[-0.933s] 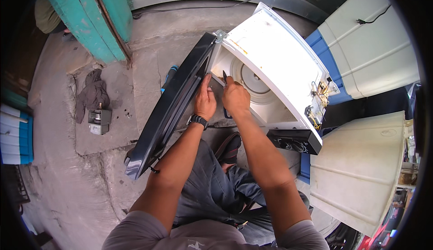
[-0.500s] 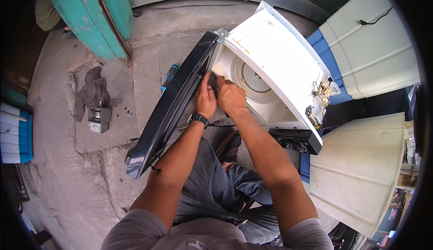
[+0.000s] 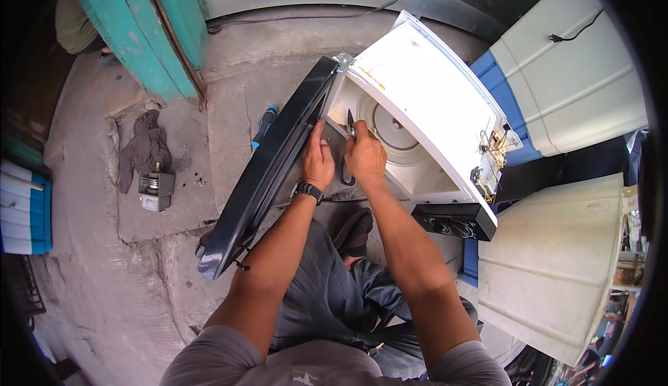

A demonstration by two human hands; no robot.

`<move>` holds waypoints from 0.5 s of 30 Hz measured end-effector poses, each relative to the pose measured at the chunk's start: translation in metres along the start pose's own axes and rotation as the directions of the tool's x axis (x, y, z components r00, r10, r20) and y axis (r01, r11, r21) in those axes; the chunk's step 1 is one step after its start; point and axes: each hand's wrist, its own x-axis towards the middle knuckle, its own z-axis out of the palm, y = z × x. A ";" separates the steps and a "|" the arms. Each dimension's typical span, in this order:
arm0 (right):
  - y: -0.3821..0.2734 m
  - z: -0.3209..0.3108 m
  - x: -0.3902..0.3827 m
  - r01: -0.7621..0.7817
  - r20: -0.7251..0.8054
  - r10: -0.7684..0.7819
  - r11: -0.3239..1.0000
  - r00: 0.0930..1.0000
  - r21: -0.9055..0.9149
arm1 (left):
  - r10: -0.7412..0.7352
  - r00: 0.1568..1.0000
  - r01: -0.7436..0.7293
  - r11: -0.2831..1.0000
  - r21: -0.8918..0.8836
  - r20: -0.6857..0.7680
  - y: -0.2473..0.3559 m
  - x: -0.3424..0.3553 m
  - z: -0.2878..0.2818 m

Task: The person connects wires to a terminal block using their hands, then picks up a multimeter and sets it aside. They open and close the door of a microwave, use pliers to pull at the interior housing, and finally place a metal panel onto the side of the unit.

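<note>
A white microwave oven point(image 3: 435, 73) stands in front of me with its cavity facing me. Its black door point(image 3: 271, 167) is swung out to the left. My left hand point(image 3: 319, 158) lies along the door's inner edge, fingers stretched out and touching it. Close beside it, my right hand point(image 3: 365, 155) is closed round a pointed hand tool point(image 3: 350, 120). A dark tip shows above this fist and a curved, loop-like dark handle below it; whether it is pliers or scissors I cannot tell. Inside the cavity is a round turntable base point(image 3: 398, 130).
A blue-and-black screwdriver point(image 3: 264, 125) lies on the floor behind the door. Further left are a dark cloth point(image 3: 146, 142) and a grey metal part point(image 3: 155, 190). Wires point(image 3: 492, 155) hang exposed at the oven's right side. Pale panels point(image 3: 557, 268) stand at right.
My right hand has drawn back slightly from the door's inner edge, and the tool's tip now shows above it. My left hand stays at the door.
</note>
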 end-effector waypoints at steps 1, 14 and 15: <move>0.003 0.000 0.001 -0.006 0.003 0.006 1.000 1.000 -0.002 | -0.005 1.000 0.005 1.000 -0.001 0.005 0.001 -0.001 0.001; 0.010 0.008 0.004 -0.046 -0.013 0.046 0.998 0.999 0.044 | -0.062 0.998 0.063 0.997 -0.052 0.025 0.013 0.001 0.000; 0.009 0.008 0.005 -0.070 -0.004 0.070 0.997 0.998 0.035 | -0.043 0.999 0.044 0.998 -0.037 0.023 0.009 0.000 -0.001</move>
